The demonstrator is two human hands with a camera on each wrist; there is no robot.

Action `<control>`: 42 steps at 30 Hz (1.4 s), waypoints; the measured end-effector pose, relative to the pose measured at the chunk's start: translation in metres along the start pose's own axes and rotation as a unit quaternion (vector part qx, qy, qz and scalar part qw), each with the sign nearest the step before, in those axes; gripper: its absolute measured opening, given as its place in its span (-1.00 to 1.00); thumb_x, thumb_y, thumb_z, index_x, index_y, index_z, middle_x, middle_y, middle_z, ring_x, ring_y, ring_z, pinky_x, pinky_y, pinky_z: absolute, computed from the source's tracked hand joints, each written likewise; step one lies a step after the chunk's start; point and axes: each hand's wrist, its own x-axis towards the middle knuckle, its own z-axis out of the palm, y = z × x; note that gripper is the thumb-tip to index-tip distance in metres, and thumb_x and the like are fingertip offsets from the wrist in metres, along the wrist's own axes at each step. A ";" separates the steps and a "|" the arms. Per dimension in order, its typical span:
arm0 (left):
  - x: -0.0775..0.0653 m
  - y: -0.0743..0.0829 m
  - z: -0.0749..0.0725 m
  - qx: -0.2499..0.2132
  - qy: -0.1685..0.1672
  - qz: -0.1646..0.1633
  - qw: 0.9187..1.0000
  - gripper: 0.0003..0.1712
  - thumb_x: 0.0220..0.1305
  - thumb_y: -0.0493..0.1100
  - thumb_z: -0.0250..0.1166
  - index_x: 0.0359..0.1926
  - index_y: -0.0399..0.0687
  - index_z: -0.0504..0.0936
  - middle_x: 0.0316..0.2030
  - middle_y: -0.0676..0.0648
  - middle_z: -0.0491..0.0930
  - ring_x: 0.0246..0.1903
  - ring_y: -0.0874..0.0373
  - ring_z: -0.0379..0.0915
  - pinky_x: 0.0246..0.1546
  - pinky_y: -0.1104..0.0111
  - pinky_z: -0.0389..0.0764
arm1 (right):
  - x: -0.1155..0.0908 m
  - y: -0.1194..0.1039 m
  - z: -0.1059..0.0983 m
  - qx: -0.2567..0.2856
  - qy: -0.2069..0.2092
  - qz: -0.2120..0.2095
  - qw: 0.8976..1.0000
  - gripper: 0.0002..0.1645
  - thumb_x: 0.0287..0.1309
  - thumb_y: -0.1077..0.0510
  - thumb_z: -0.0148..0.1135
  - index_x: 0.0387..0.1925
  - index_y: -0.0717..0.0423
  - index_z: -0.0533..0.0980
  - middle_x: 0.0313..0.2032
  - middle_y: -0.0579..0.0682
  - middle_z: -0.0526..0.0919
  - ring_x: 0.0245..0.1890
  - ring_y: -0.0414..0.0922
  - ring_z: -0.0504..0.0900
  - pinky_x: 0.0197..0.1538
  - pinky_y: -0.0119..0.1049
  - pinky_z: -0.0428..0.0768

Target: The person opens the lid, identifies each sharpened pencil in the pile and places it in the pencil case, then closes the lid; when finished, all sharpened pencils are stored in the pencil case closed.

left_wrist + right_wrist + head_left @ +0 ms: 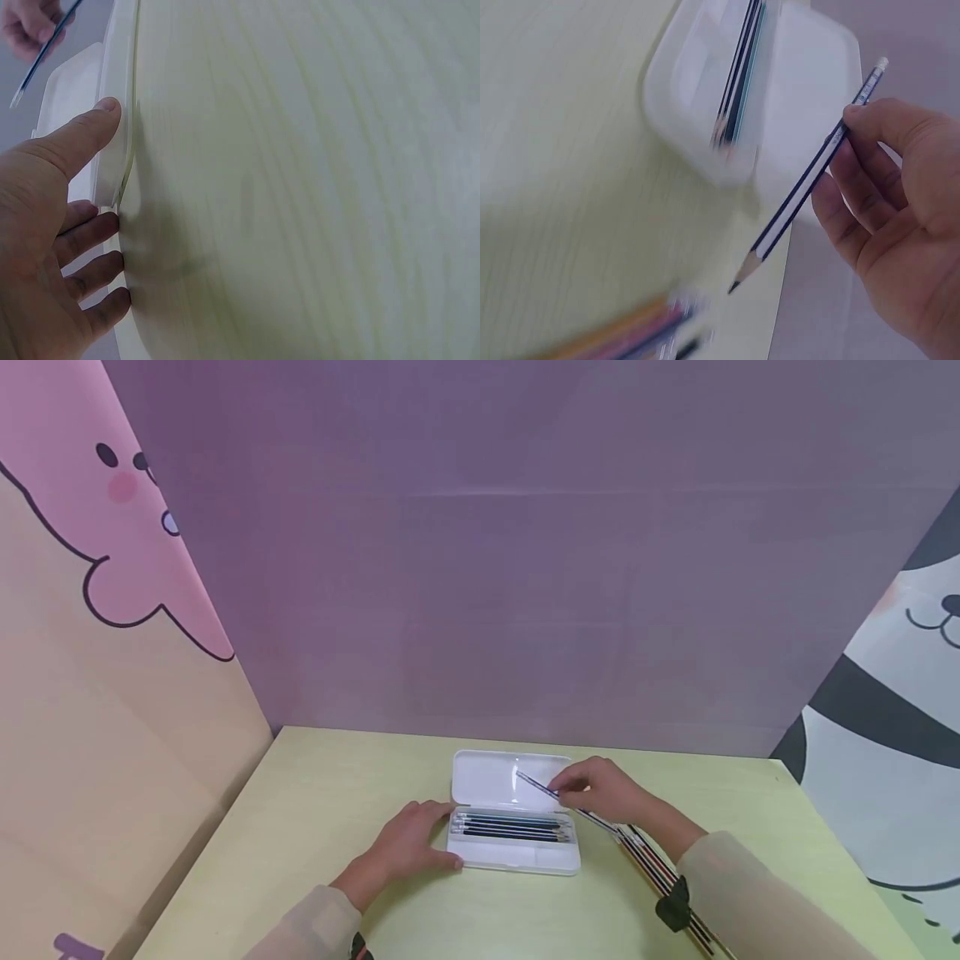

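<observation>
A white pencil case [495, 857] lies on the table with its lid [480, 777] folded back. Several dark pencils [510, 828] lie side by side in its tray. My right hand [603, 789] pinches a striped pencil [799, 191] between thumb and fingers, above the case's right side. In the right wrist view its sharpened tip points down and its white eraser end up. My left hand [408, 843] rests at the case's left end, thumb [88, 135] against the front edge and fingers spread around the side.
More pencils [656, 868] lie in a loose bunch on the table [360, 760], right of the case and partly under my right forearm. A purple panel [480, 568] stands behind the table, with printed side panels left and right.
</observation>
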 end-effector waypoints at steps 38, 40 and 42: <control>0.000 0.004 -0.005 0.003 -0.003 0.009 1.000 0.06 -0.16 0.37 0.47 0.35 0.03 0.38 0.25 0.01 0.47 0.16 0.01 0.36 0.21 0.12 0.44 | 0.055 -0.029 0.082 -0.040 -0.059 0.004 0.997 -0.85 0.08 0.21 0.39 -0.36 -0.16 0.72 -0.38 -0.32 0.69 -0.36 -0.33 0.57 -0.13 -0.35 0.60; 0.000 0.004 -0.005 0.004 -0.004 0.008 1.000 0.06 -0.16 0.37 0.47 0.35 0.03 0.38 0.25 0.01 0.47 0.16 0.02 0.36 0.21 0.12 0.44 | 0.055 -0.029 0.082 -0.047 -0.060 0.003 0.997 -0.84 0.06 0.23 0.40 -0.37 -0.15 0.72 -0.41 -0.32 0.69 -0.38 -0.33 0.56 -0.16 -0.36 0.60; -0.001 0.003 -0.005 0.004 -0.005 0.005 1.000 0.06 -0.17 0.37 0.47 0.35 0.04 0.38 0.25 0.01 0.46 0.17 0.02 0.36 0.21 0.11 0.44 | 0.055 -0.028 0.083 -0.055 -0.060 0.000 0.997 -0.83 0.03 0.25 0.41 -0.39 -0.13 0.71 -0.43 -0.32 0.68 -0.40 -0.33 0.56 -0.19 -0.38 0.59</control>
